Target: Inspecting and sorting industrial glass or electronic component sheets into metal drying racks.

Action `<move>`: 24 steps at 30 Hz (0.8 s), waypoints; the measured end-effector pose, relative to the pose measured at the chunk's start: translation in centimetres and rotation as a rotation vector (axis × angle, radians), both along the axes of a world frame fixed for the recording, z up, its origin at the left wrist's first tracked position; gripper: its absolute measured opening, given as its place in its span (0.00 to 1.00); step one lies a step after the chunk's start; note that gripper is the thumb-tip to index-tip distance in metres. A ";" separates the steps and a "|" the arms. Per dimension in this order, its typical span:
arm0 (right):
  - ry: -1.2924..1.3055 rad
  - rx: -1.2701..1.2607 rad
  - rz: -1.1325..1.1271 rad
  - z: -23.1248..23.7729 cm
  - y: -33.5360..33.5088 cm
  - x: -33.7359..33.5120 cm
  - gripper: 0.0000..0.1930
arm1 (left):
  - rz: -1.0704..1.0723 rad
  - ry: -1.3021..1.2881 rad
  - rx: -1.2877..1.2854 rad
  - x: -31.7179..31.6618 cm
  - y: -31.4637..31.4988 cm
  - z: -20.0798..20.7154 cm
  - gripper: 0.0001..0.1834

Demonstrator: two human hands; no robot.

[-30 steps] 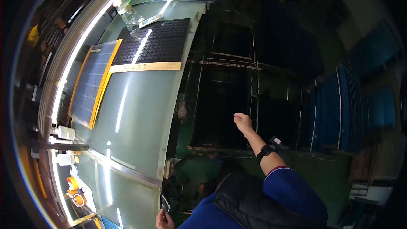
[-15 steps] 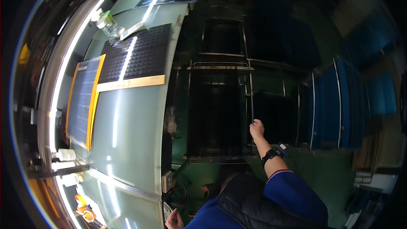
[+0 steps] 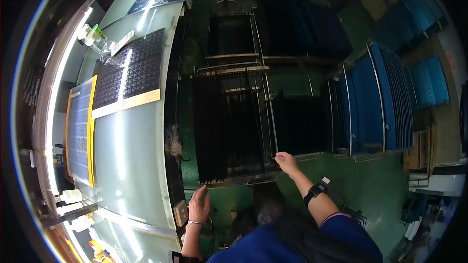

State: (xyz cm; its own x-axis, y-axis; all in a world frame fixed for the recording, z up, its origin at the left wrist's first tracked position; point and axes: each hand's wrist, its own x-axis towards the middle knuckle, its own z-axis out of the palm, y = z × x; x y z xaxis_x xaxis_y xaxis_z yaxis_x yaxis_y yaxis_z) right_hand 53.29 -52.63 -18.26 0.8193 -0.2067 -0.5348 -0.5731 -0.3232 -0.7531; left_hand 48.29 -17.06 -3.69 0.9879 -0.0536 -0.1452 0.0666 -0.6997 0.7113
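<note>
Dark rack (image 3: pixel 234 69) of upright, closely spaced dark sheets (image 3: pixel 224 131), standing directly in front of the person, between and just beyond the two hands. The left hand (image 3: pixel 199 205), with a thin bracelet (image 3: pixel 196 222) at the wrist, is at the near left corner of the rack; its fingers are extended and its thumb stands apart, its palm clear of any object. Whether the fingertips touch the rack's near edge cannot be told. The right hand (image 3: pixel 286 161), below a black watch (image 3: pixel 312 193), is at the near right corner of the rack, thumb and fingers drawn together at the near end of a metal bar (image 3: pixel 271 117); whether they grip it cannot be told. Left of the rack is a glass-topped table (image 3: pixel 141 160) bearing a black patterned mat (image 3: pixel 141 68) and an orange-edged frame (image 3: pixel 80 131). Well to the right of the rack stand blue panels (image 3: pixel 360 102). Green floor (image 3: pixel 312 185) shows at the rack's near right.
</note>
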 end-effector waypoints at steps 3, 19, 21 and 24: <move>0.026 0.109 -0.051 0.8 2.0 1.7 0.18 | 0.172 0.123 0.004 -0.1 0.3 -3.4 0.21; 0.051 -0.543 0.011 -7.6 1.3 10.4 0.17 | 0.664 0.477 -0.429 3.6 6.6 -19.4 0.26; -0.016 -0.556 -0.009 -8.8 0.8 10.2 0.14 | 0.724 0.524 -0.480 3.9 6.9 -20.6 0.26; -0.022 -0.555 -0.031 -8.7 0.5 10.5 0.14 | 0.738 0.479 -0.565 4.3 6.9 -21.5 0.25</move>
State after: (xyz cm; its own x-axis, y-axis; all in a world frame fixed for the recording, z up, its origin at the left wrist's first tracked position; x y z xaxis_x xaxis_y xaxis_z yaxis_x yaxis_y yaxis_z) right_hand 63.79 -52.10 -26.99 0.8178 -0.4772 -0.3217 -0.5751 -0.6580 -0.4862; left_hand 52.62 -10.13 -25.22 0.6486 0.3572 -0.6721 0.7036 0.0552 0.7084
